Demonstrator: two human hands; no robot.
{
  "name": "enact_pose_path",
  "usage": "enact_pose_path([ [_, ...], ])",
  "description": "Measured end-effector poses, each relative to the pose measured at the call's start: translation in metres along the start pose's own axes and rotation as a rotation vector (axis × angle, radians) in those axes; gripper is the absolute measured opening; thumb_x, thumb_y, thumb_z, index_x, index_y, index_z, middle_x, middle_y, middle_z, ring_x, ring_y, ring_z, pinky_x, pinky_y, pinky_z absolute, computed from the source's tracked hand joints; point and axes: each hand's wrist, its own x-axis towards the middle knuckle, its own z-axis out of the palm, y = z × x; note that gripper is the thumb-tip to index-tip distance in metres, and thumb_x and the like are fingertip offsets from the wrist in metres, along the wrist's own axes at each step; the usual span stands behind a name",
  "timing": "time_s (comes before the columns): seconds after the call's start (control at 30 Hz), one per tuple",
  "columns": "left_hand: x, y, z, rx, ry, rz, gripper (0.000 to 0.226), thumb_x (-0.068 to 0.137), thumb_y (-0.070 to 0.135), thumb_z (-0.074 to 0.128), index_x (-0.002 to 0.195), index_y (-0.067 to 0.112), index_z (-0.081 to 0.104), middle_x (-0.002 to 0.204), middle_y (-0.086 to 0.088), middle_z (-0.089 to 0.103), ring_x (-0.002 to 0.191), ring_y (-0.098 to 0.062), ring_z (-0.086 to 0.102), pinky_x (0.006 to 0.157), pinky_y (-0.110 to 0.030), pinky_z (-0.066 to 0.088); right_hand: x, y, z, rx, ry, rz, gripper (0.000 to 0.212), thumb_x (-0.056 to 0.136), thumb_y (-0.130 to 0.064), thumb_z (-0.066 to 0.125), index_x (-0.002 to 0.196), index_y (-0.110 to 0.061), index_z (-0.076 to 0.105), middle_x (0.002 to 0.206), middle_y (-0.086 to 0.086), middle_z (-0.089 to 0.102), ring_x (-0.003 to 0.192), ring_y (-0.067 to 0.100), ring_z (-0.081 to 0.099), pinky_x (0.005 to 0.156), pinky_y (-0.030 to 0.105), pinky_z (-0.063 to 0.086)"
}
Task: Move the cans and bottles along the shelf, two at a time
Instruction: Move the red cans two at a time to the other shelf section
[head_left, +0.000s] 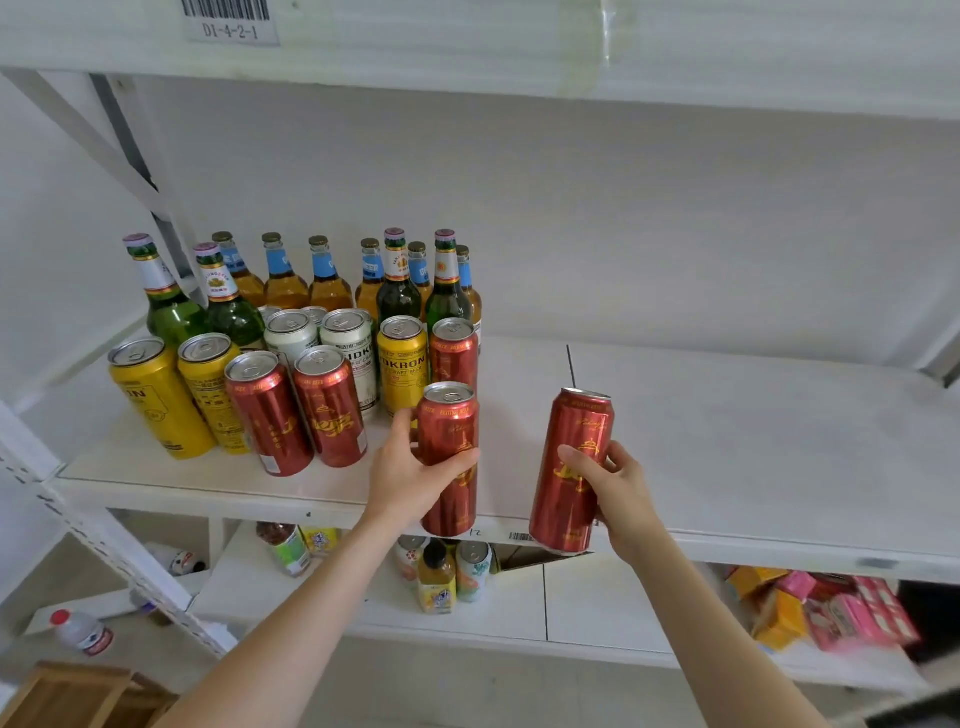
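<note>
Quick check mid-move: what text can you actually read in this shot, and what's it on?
"D1-4-2-1": barcode label on upper shelf.
"DKRON", "CRAFT BEER": middle yellow can, start cut off.
"IDKR": white can, partly hidden.
"ON": leftmost yellow can.
Blurred: gold print on left red can in left hand, right red can in right hand; bottle labels.

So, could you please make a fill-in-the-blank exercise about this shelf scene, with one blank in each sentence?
1. The left hand grips a can whose colour is ____.
2. The right hand grips a second can, so the hands hold ____ cans together.
3. On the shelf, the glass bottles stand ____ the standing cans.

Missing words: red; two; behind.
</note>
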Motion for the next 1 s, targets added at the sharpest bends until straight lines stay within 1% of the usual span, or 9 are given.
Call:
enact_pose_path([
  [0.1,-0.009,0.011,0.013,-0.005,-0.013,-0.007,0.075,0.051,0.058,0.082,0.117,0.035,0.052,0.110,0.011,0.068,0.106,-0.015,0.064,0.096,-0.050,0.051,-0.007,0.000,-0.016,-0.009,0.012,-0.015,0.037,0.075,-0.023,0.083,0.106,-0.013,0.064,0.100,0.012,0.070,0.091,0.028,0.071,0.082,0.048,0.059],
  [0.27,-0.032,0.030,0.038,-0.012,-0.005,-0.012,0.076,0.054,0.057,0.084,0.120,0.037,0.052,0.110,0.014,0.065,0.109,-0.014,0.061,0.098,-0.050,0.049,-0.023,-0.004,-0.050,-0.006,0.018,-0.019,0.038,0.075,-0.024,0.083,0.107,-0.014,0.064,0.104,0.015,0.070,0.094,0.030,0.070,0.084,0.050,0.058],
  [0.43,-0.065,0.050,0.073,-0.037,-0.008,-0.023,0.076,0.052,0.057,0.084,0.118,0.040,0.051,0.110,0.009,0.066,0.105,-0.015,0.063,0.095,-0.048,0.052,-0.045,-0.013,-0.096,-0.015,0.015,-0.034,0.038,0.075,-0.026,0.083,0.106,-0.017,0.063,0.104,0.012,0.071,0.092,0.027,0.071,0.076,0.042,0.059],
  [0.57,-0.091,0.066,0.110,-0.041,-0.021,-0.022,0.073,0.055,0.054,0.086,0.117,0.034,0.052,0.106,0.010,0.066,0.102,-0.013,0.063,0.093,-0.046,0.053,-0.061,-0.021,-0.137,-0.020,0.023,-0.039,0.041,0.075,-0.029,0.082,0.109,-0.019,0.061,0.105,0.009,0.070,0.094,0.025,0.070,0.072,0.038,0.057],
  [0.7,-0.107,0.080,0.147,-0.050,-0.054,-0.017,0.071,0.057,0.050,0.087,0.116,0.033,0.052,0.104,0.011,0.066,0.099,-0.012,0.064,0.088,-0.041,0.055,-0.069,-0.025,-0.177,-0.023,0.051,-0.042,0.047,0.075,-0.029,0.082,0.115,-0.017,0.060,0.109,0.011,0.069,0.098,0.029,0.069,0.087,0.051,0.057],
  [0.8,-0.114,0.089,0.172,-0.041,-0.081,0.000,0.072,0.057,0.051,0.087,0.117,0.034,0.051,0.104,0.011,0.066,0.094,-0.009,0.064,0.081,-0.033,0.054,-0.070,-0.027,-0.205,0.002,0.071,-0.030,0.048,0.073,-0.030,0.084,0.114,-0.017,0.061,0.109,0.013,0.069,0.099,0.030,0.069,0.089,0.054,0.056],
  [0.9,-0.114,0.097,0.197,-0.038,-0.107,0.005,0.068,0.059,0.047,0.088,0.115,0.034,0.052,0.103,0.010,0.066,0.093,-0.009,0.065,0.080,-0.032,0.054,-0.068,-0.029,-0.231,-0.008,0.101,-0.025,0.057,0.065,-0.038,0.086,0.113,-0.018,0.061,0.107,0.010,0.070,0.096,0.028,0.070,0.085,0.051,0.058],
  [0.97,-0.110,0.103,0.214,-0.033,-0.122,0.004,0.069,0.060,0.046,0.089,0.117,0.032,0.052,0.105,0.008,0.066,0.095,-0.009,0.064,0.081,-0.033,0.054,-0.064,-0.031,-0.246,0.007,0.118,-0.030,0.060,0.059,-0.042,0.087,0.110,-0.019,0.063,0.103,0.008,0.072,0.089,0.024,0.073,0.074,0.043,0.060],
  [1.0,-0.107,0.106,0.223,-0.030,-0.129,0.005,0.070,0.060,0.046,0.089,0.117,0.032,0.052,0.106,0.008,0.066,0.094,-0.009,0.064,0.081,-0.034,0.054,-0.061,-0.032,-0.253,0.013,0.125,-0.038,0.058,0.060,-0.041,0.087,0.108,-0.019,0.064,0.101,0.008,0.073,0.086,0.022,0.074,0.068,0.038,0.060],
])
